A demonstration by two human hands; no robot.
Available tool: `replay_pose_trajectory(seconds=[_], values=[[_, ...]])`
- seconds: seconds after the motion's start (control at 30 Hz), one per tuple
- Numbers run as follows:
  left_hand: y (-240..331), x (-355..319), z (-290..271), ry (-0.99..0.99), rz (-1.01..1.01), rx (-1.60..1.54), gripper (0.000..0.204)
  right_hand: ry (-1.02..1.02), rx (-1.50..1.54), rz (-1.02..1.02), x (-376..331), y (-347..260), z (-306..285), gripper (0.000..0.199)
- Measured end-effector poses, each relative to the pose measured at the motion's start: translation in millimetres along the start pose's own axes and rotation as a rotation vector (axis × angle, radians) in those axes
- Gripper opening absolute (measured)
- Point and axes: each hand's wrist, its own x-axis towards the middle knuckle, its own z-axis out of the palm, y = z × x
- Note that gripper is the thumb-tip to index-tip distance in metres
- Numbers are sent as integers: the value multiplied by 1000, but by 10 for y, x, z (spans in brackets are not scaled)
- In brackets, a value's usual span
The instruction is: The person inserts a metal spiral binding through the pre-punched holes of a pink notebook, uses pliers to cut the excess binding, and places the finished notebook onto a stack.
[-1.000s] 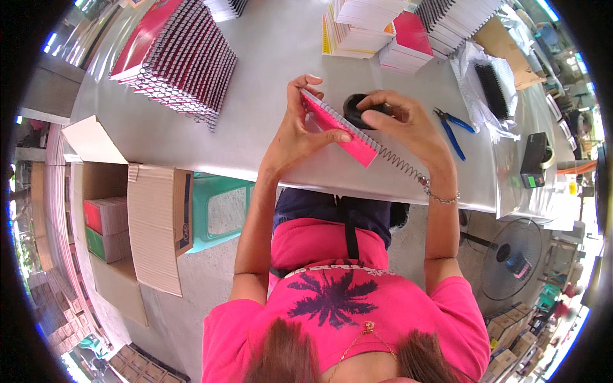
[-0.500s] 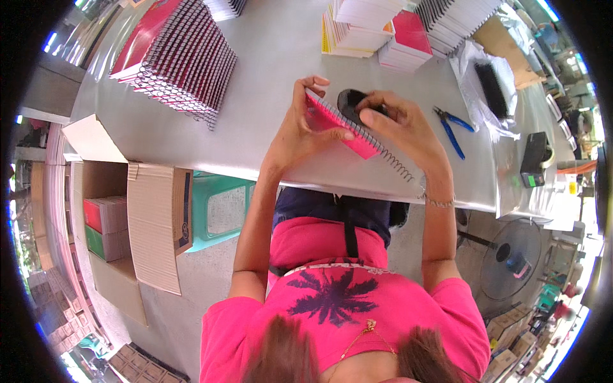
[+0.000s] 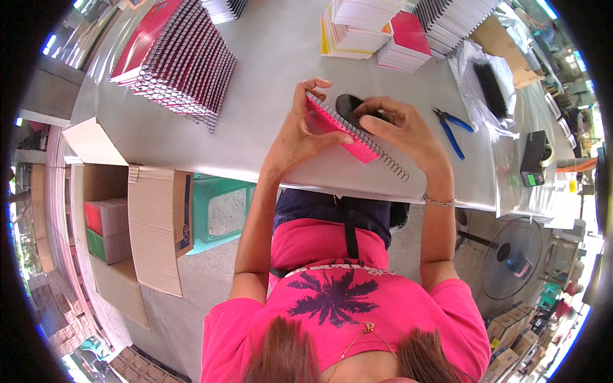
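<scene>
My left hand [image 3: 305, 131] grips a pink notebook [image 3: 338, 131] by its left side and holds it tilted above the grey table [image 3: 274, 76]. A metal spiral coil [image 3: 383, 153] runs along the notebook's right edge and sticks out past its lower corner. My right hand [image 3: 402, 127] rests on the coil side, fingers on the wire. A black oval object [image 3: 350, 104] lies on the table just behind the notebook.
A long row of spiral-bound pink notebooks [image 3: 182, 54] lies at the left. Stacks of notebooks [image 3: 377, 32] stand at the back. Blue-handled pliers [image 3: 450, 124], a plastic bag of black coils [image 3: 491, 83] and a black tape dispenser [image 3: 533, 159] are on the right. An open cardboard box [image 3: 128, 217] stands on the floor at the left.
The notebook has shifted a little leftward and more coil sticks out below its lower corner. My right hand has moved along the coil edge.
</scene>
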Motion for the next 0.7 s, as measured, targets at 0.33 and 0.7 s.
replay_pose_trajectory(seconds=[0.33, 0.7], values=[[-18, -15, 28, 16, -22, -8, 83, 180, -437, -155, 137, 206, -25, 34], [-9, -96, 439, 252, 157, 82, 36, 744, -1044, 33, -208, 544, -690, 57]])
